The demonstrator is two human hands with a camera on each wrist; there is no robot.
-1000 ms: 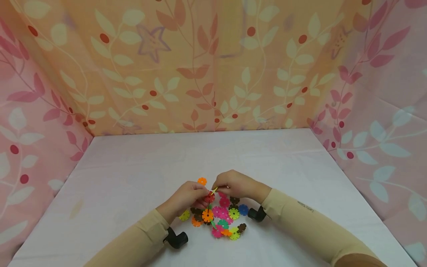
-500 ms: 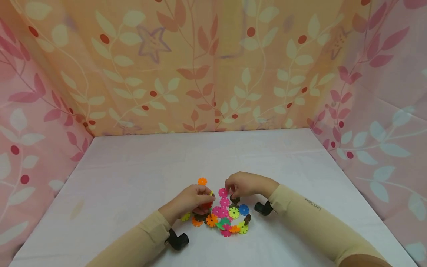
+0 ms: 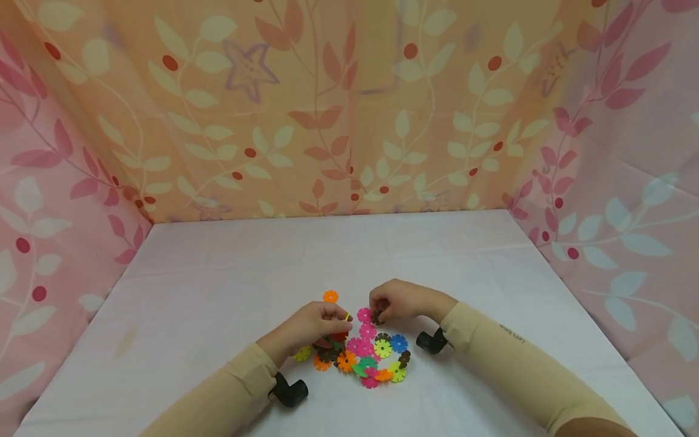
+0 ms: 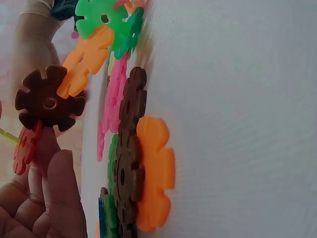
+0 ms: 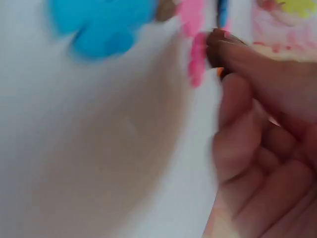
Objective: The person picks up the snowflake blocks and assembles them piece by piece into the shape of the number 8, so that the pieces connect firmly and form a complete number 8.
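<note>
My left hand (image 3: 306, 323) pinches a red notched flower-shaped plastic disc (image 4: 26, 148). A yellow disc (image 4: 9, 136) is joined to it, seen edge-on. In the left wrist view a brown disc (image 4: 48, 99), an orange disc (image 4: 85, 59) and a green disc (image 4: 95, 17) hang on from the red one as a chain. My right hand (image 3: 405, 299) pinches a loose brown disc (image 5: 214, 48) between thumb and fingers, just off the pile. Beside those fingers lies a pink disc (image 3: 364, 315). The left fingers partly hide the red disc in the head view.
Loose discs lie between and below the hands, among them a blue disc (image 3: 399, 343), a yellow-green disc (image 3: 383, 348) and pink ones. A single orange disc (image 3: 330, 296) lies beyond the left hand. White cloth (image 3: 229, 267) covers the table, with patterned curtains (image 3: 349, 109) around.
My right hand has left the yellow disc, moved right and picked up a brown disc from the pile. The chain below my left hand has shifted right. The left hand keeps its hold.
</note>
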